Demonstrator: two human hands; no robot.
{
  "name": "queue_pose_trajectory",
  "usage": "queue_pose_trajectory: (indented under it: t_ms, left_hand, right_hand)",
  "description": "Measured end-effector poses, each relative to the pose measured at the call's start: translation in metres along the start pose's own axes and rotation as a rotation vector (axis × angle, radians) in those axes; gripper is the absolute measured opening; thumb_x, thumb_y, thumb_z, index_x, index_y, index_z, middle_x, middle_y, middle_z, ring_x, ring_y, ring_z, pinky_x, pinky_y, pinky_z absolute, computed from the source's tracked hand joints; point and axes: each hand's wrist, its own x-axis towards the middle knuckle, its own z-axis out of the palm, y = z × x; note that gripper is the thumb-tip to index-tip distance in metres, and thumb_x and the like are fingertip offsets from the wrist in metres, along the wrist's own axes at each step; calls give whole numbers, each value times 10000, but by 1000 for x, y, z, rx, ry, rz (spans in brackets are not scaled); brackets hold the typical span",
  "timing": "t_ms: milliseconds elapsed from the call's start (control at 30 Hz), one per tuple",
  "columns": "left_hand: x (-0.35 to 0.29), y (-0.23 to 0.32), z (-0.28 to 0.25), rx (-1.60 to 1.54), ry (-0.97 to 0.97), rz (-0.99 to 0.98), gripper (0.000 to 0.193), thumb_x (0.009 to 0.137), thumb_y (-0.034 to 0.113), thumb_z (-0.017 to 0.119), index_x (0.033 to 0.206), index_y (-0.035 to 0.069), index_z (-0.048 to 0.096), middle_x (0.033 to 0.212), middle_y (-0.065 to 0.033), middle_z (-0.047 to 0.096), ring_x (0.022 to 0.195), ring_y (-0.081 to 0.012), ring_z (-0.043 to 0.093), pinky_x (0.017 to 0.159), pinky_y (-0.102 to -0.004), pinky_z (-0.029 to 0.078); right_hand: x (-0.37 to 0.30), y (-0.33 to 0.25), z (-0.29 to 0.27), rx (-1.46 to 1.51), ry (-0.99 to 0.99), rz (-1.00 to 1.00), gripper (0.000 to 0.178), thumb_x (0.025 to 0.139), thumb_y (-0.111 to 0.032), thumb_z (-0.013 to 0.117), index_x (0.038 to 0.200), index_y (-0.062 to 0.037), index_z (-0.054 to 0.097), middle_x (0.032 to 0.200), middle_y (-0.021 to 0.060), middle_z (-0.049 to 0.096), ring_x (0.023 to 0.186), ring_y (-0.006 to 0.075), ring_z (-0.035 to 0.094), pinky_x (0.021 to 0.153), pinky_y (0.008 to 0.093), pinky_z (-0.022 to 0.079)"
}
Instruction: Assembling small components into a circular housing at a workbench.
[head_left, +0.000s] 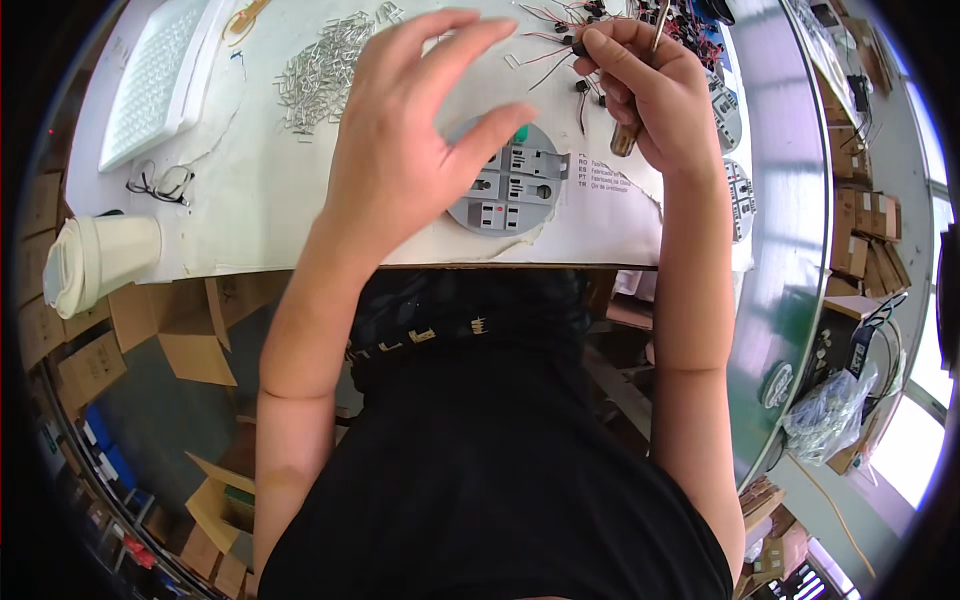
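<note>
My left hand [405, 125] hangs over the table with its fingers spread and nothing in them. Below and partly behind it lies a round grey plastic base [520, 205] with slots and a small green piece [521, 133] at its upper part. In my right hand [655, 95] is a screwdriver [624, 138], its amber handle pointing down toward me and its shaft sticking out at the top. The thumb and forefinger of that hand also pinch a small black part [579, 48] with thin red and black wires trailing left.
Bent metal pieces [325, 75] are heaped at the far left, near a white tray [155, 85]. Eyeglasses [165, 183] and a whitish bin [105, 255] are on the left. More wired black parts [690, 30] lie far right, beside other grey round bases [738, 200]. Cardboard boxes [195, 335] stand below.
</note>
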Motion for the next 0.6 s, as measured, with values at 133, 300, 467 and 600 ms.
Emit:
queue_pose_trajectory:
  t_ms: [133, 300, 467, 600]
  left_hand:
    - [19, 3, -5, -292, -173, -201, 618, 918, 325, 858, 1361, -59, 661, 1334, -265, 686, 1271, -418, 649, 1076, -480, 527]
    - [10, -7, 4, -475, -193, -291, 357, 903, 263, 873, 1155, 21, 803, 986, -88, 793, 864, -228, 739, 826, -365, 595]
    - [10, -1, 7, -727, -195, -412, 233, 948, 188, 832, 1075, -7, 815, 891, -46, 791, 788, -92, 712, 730, -255, 568]
    - [14, 7, 5, -1030, -259, -636, 191, 997, 111, 785, 1090, -56, 781, 878, -18, 751, 754, -39, 651, 660, -197, 512]
  right_hand:
    - [-13, 7, 19, 74, -43, -30, 227, 1062, -156, 715, 1204, 20, 698, 910, 78, 736, 605, 24, 476, 496, 185, 344]
    - [-25, 7, 27, 176, -129, -103, 247, 1039, -117, 738, 1231, 31, 688, 944, 71, 736, 607, 30, 485, 496, 187, 350]
    - [-36, 8, 20, -1, -163, -254, 260, 1007, -37, 755, 1249, 32, 690, 977, 56, 722, 673, 30, 536, 512, 185, 375]
    - [-39, 13, 20, -182, -70, -399, 258, 1000, 4, 746, 1251, 31, 692, 1002, 43, 708, 729, 37, 568, 551, 181, 403]
